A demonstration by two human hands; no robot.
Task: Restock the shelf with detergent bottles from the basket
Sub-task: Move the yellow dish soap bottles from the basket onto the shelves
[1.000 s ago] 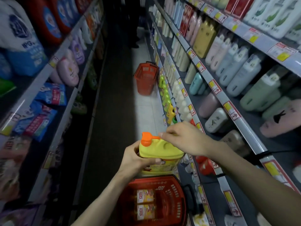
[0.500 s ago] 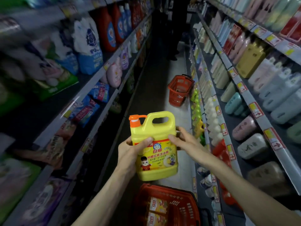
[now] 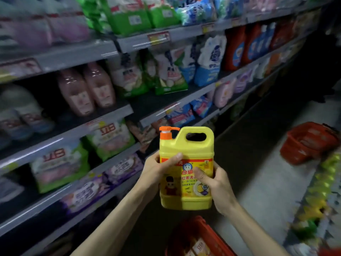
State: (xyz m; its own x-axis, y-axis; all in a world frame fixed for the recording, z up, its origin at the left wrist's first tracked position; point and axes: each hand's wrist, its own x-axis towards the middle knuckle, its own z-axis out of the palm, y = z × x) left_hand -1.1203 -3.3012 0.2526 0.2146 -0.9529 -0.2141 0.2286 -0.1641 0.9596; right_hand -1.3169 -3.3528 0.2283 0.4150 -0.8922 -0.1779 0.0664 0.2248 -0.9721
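Probably full and heavy, the stiff, slick bottle [image 3: 186, 145] stood upright at centre frame above the basket [image 3: 193, 235]; left hand [image 3: 158, 169] and right hand [image 3: 215, 183] each gripped a side; its handle [image 3: 195, 130] offered surer hold.

Dim overall, deep shadow toward 2 o'clock, shelves [image 3: 77, 52] smeared by motion blur at 9 o'clock, wide-angle bending at edges, yellow bottle [image 3: 186, 145] sharpest
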